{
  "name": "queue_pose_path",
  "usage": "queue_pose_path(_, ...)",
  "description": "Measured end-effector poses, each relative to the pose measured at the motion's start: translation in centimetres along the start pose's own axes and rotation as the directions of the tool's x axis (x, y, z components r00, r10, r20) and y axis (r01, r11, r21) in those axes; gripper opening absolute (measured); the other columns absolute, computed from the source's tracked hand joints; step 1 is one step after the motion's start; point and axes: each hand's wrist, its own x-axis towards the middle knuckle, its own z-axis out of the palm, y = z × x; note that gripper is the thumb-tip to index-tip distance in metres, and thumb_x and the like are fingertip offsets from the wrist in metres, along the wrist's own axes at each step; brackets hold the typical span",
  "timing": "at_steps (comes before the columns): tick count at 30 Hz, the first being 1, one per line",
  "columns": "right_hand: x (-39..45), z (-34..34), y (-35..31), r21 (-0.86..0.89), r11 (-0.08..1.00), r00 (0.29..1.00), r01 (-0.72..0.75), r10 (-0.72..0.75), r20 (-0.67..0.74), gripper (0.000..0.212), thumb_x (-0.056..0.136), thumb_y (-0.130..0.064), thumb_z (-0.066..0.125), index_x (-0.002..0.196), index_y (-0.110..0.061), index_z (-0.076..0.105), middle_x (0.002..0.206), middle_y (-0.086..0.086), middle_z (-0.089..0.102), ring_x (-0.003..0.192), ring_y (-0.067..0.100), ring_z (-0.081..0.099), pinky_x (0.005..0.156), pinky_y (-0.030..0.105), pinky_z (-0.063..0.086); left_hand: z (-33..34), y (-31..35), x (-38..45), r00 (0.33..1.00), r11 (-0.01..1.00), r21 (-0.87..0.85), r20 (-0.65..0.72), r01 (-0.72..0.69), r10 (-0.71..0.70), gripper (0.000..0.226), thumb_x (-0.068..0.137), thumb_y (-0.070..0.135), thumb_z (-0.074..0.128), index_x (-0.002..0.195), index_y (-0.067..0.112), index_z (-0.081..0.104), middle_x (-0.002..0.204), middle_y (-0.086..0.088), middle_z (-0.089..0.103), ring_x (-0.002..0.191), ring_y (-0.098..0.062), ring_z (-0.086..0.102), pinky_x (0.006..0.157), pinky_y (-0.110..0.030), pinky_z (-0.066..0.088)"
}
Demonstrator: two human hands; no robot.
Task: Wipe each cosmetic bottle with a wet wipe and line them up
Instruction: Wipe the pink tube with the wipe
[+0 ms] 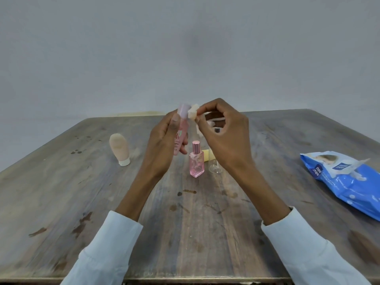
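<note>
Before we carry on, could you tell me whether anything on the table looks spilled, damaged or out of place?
The wooden table carries dark stains and blotches, though whether wet or old marks is unclear. The wipes pack lies with its flap open. The bottles show no damage.

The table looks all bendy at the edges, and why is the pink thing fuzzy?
Head view: the wide-angle lens bows the table edges; the pink tube in the left hand and the wipe pinched by the right hand look slightly blurred; light is soft, with only faint shadows.
</note>
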Motion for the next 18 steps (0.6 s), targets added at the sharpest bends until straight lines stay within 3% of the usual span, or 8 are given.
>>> queue_pose_path(6,0.0,0.5,0.5,-0.173,0.955,0.969,0.242,-0.246,-0.004,0.010,0.097,-0.006,0.077,0.105,-0.011,0.078,0.111,0.001,0.066,0.094,0.008,0.068,0.082,0.026,0.060,0.0,-0.3,-0.1,0.999,0.998,0.062,0.036,0.022,-0.024,0.039,0.117,0.042,0.036,0.112,0.008,0.055,0.075,-0.019,0.062,0.057,-0.022,0.056,0.052,-0.037,0.051)
queue_pose_path(10,0.0,0.3,0.7,-0.192,0.959,0.968,0.207,-0.229,-0.099,0.011,0.096,-0.002,0.076,0.105,-0.008,0.078,0.112,0.003,0.062,0.092,0.007,0.068,0.080,0.028,0.061,0.0,-0.3,-0.2,0.998,0.993,0.116,0.069,-0.006,-0.002,0.037,0.115,0.045,0.040,0.106,0.012,0.054,0.075,-0.015,0.064,0.057,-0.018,0.058,0.052,-0.038,0.051)
queue_pose_path(14,-0.6,1.2,0.5,-0.230,0.924,0.950,0.304,-0.314,-0.004,0.010,0.097,0.000,0.073,0.105,-0.004,0.078,0.110,0.006,0.064,0.089,0.013,0.068,0.076,0.034,0.060,-0.1,-0.3,-0.2,0.998,0.993,0.108,0.052,-0.053,0.047,0.035,0.116,0.039,0.041,0.108,0.008,0.055,0.073,-0.011,0.062,0.060,-0.025,0.059,0.049,-0.041,0.051)
queue_pose_path(18,-0.2,0.7,0.8,-0.241,0.941,0.964,0.237,-0.259,-0.062,0.010,0.096,-0.003,0.076,0.105,-0.006,0.079,0.110,0.004,0.064,0.089,0.010,0.068,0.078,0.031,0.061,0.1,-0.2,-0.3,0.997,0.980,0.195,0.065,-0.051,0.039,0.028,0.112,0.045,0.048,0.113,0.019,0.057,0.075,0.004,0.062,0.055,-0.012,0.056,0.051,-0.034,0.049)
